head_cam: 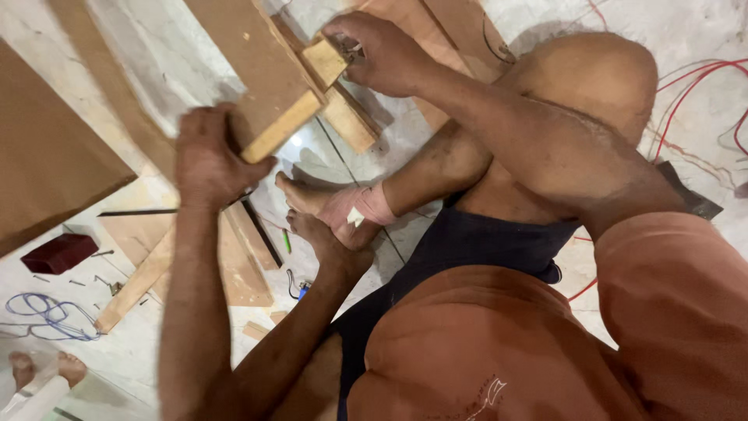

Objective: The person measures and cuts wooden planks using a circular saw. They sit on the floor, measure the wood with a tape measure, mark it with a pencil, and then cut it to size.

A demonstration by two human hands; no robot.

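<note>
Left hand [210,156] grasping board [261,70] end, right hand [382,53] gripping small block [324,62] atop board, scrap wood on floor [156,47]

bare tile gap [312,148] below board [257,62], wood offcuts [234,265] and feet [327,210] crowding floor

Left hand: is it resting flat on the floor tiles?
No. The left hand grips the end of a thick wooden board held above the floor.
</note>
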